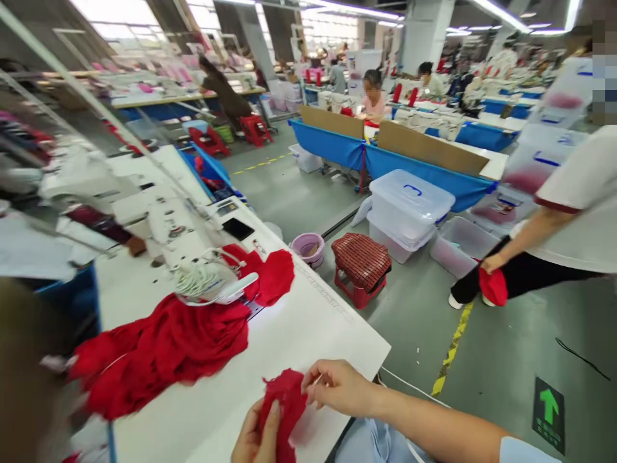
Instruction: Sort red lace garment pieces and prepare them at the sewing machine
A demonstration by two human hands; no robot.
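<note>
A piece of red fabric (285,411) is pinched between the thumb and fingers of my left hand (258,431), at the front of the white table. My right hand (337,389) is closed in a pinch at the fabric's upper right edge. Something thin and pale shows at its fingertips, too small to name. The fabric's top edge looks frayed. To the left, a long heap of red fabric (173,344) lies across the table beside a white sewing machine (216,289). Another red piece (277,276) lies behind the machine's head.
The white table (337,334) ends at a corner on my right. A phone (238,228) lies near its far edge. On the floor are a red stool (361,263), a purple bucket (308,247) and clear plastic boxes (409,206). A person (578,206) holding red cloth stands at right.
</note>
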